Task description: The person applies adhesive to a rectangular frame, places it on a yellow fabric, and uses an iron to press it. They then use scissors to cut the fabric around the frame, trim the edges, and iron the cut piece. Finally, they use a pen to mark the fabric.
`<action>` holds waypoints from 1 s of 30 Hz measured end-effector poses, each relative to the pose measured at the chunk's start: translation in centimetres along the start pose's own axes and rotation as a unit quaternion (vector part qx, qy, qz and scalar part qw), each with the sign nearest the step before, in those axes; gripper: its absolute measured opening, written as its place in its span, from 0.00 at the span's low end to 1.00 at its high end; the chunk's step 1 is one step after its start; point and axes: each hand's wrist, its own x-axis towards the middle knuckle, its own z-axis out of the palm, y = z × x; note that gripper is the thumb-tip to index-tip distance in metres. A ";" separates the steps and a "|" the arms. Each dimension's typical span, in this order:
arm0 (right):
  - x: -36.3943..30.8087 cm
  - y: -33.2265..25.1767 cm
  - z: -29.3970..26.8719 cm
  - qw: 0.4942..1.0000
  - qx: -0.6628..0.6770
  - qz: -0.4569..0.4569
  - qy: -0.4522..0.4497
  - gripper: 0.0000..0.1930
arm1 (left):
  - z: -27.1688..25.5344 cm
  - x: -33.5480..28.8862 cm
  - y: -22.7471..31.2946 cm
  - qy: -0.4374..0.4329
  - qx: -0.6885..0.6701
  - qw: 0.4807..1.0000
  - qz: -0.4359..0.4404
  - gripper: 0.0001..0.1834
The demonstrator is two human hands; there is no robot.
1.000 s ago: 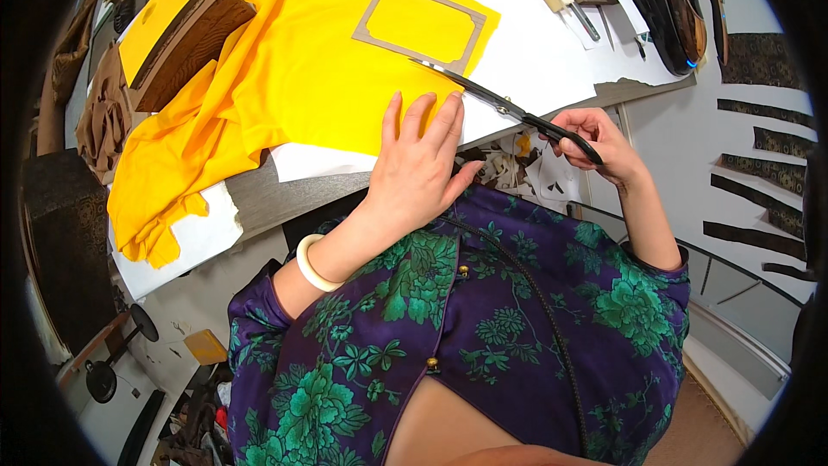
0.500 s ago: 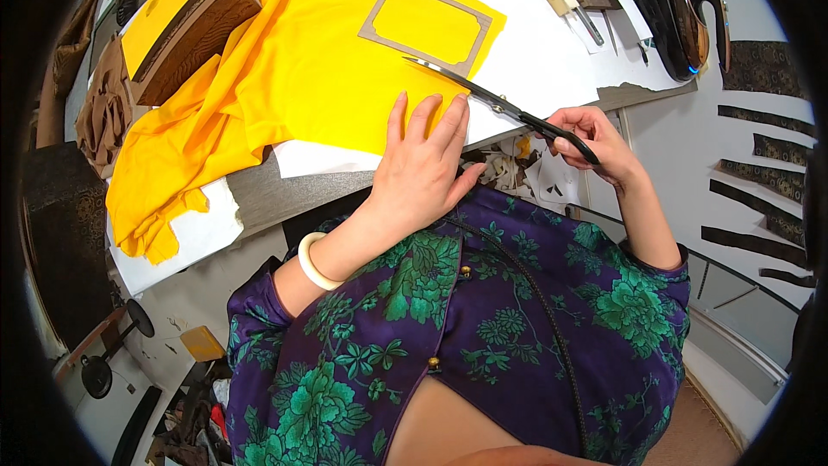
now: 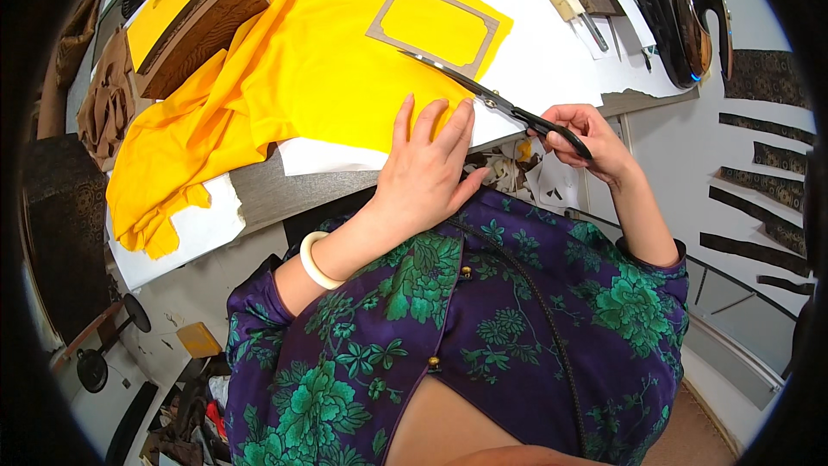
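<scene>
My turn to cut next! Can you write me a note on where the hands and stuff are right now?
Left hand: flat on the near edge of the yellow cloth, pinning it to the table.
Right hand: grips the scissors, blades pointing at the grey frame template lying on the cloth.
Done: blades are at the cloth near the template's near corner; how far the cut runs cannot be seen.
Left: the cloth around the template looks mostly uncut.

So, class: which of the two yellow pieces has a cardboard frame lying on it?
The large yellow cloth spread under the left hand; the small yellow sheet lies on a brown box.
</scene>
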 end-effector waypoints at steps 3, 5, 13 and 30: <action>0.1 0.1 -0.1 1.000 -0.009 -0.009 -0.003 0.11 | 0.0 0.0 0.1 -0.002 -0.001 1.000 0.001 0.38; 0.1 0.0 0.0 1.000 -0.013 -0.008 -0.004 0.11 | 0.1 0.0 0.1 -0.001 -0.003 1.000 0.001 0.38; 1.1 -1.0 1.0 0.998 -0.049 0.000 0.026 0.13 | -0.1 0.0 0.3 0.002 -0.004 1.000 0.004 0.38; 2.3 -1.7 2.0 0.997 -0.065 0.002 0.030 0.14 | -0.1 -0.2 0.3 0.016 -0.001 1.000 0.018 0.36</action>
